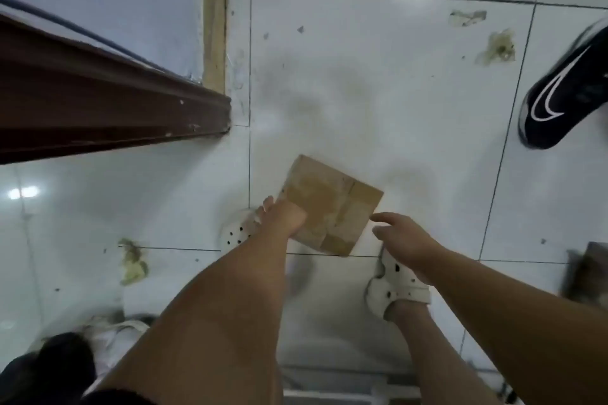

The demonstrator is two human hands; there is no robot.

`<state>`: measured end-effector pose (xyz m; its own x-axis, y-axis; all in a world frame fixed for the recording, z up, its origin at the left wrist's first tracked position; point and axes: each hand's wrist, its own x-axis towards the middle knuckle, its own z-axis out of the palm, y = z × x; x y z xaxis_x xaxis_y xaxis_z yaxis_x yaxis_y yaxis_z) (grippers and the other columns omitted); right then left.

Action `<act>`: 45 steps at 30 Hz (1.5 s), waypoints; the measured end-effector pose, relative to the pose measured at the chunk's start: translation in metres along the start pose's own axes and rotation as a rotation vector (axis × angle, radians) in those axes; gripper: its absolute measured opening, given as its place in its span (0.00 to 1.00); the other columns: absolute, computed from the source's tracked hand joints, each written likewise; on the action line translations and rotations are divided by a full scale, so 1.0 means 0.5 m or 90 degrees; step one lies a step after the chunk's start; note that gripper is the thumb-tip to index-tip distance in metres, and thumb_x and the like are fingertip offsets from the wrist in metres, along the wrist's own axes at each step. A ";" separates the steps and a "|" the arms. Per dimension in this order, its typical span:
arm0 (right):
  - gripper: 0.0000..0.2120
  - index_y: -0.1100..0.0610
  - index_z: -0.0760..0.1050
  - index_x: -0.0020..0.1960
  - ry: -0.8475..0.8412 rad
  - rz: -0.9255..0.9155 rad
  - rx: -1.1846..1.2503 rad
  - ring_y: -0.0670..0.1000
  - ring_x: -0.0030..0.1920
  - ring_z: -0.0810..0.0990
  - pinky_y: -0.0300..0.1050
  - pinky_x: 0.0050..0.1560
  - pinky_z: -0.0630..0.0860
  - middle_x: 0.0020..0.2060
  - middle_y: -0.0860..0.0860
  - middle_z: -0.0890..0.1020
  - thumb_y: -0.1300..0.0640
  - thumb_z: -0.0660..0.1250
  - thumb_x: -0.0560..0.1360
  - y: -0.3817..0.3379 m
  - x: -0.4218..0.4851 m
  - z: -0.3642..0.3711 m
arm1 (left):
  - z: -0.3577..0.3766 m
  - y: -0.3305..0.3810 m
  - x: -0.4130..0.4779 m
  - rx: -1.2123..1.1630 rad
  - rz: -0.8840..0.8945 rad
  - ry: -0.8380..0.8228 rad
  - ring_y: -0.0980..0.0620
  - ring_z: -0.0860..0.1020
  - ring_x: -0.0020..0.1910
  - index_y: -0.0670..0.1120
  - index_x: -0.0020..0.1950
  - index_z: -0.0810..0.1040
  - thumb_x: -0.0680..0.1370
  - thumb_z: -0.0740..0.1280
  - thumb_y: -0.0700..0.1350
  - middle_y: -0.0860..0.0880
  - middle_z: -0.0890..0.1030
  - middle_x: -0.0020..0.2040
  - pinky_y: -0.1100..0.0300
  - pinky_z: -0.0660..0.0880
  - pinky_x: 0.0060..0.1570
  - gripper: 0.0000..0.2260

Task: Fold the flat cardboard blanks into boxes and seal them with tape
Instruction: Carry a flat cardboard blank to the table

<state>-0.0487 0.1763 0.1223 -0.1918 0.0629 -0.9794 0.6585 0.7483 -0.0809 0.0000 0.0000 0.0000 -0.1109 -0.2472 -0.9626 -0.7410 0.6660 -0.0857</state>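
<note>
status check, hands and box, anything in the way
Holding: left hand grips cardboard box at near corner. Free: right hand open beside it. Nearby: black shoe far right, clear of box.

White swoosh (548, 111) on black shoe (574, 76)

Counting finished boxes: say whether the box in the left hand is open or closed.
Closed: the facing side of the cardboard box held by the left hand shows flaps flat with tape over the seam. Other faces hidden.
</note>
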 end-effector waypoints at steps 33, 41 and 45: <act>0.16 0.63 0.75 0.64 0.041 0.025 0.031 0.57 0.65 0.72 0.46 0.61 0.69 0.66 0.59 0.74 0.65 0.56 0.80 0.019 0.192 0.070 | 0.110 -0.042 0.111 -0.216 0.022 -0.035 0.44 0.61 0.70 0.44 0.75 0.59 0.72 0.69 0.49 0.48 0.53 0.73 0.49 0.62 0.69 0.35; 0.26 0.56 0.59 0.76 -0.017 0.159 0.230 0.58 0.74 0.59 0.57 0.71 0.60 0.75 0.56 0.62 0.64 0.60 0.80 0.101 0.213 0.080 | 0.092 -0.029 0.127 -0.211 -0.076 0.043 0.40 0.60 0.71 0.44 0.75 0.50 0.68 0.74 0.58 0.43 0.58 0.74 0.45 0.62 0.67 0.46; 0.32 0.55 0.50 0.78 0.018 0.184 0.328 0.57 0.76 0.56 0.55 0.71 0.59 0.77 0.53 0.55 0.67 0.60 0.78 0.111 0.275 0.074 | 0.127 0.020 0.146 -0.323 -0.194 0.033 0.38 0.58 0.71 0.45 0.74 0.46 0.68 0.75 0.56 0.44 0.55 0.72 0.42 0.62 0.68 0.47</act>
<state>-0.0115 0.2021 -0.0239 0.0334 0.2395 -0.9703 0.9541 0.2815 0.1023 0.0263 0.0333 -0.0876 0.1337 -0.4176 -0.8988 -0.9672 0.1428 -0.2103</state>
